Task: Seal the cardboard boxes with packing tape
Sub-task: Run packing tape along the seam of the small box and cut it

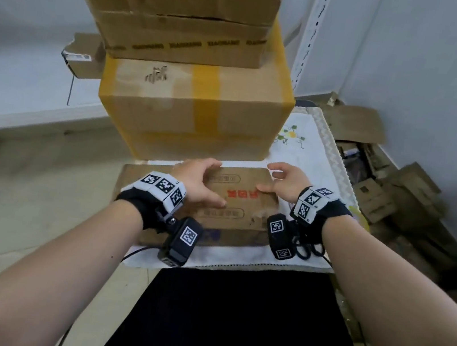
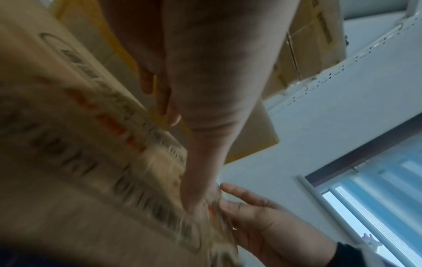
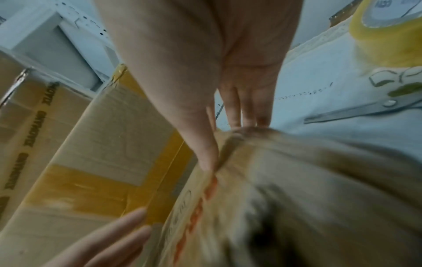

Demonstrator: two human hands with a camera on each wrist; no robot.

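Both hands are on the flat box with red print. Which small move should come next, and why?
Probably reach the right hand to the tape roll beside the scissors: the flat box shows no tape, and the left hand already rests on it.

brown flat box (image 1: 234, 203) with red print, yellow-taped brown box (image 1: 194, 113), white floral cloth (image 1: 300, 145)

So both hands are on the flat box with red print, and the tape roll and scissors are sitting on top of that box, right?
Not quite. Both the left hand and right hand are on the flat box, but the right wrist view shows the tape roll and scissors lying on the white cloth beside it.
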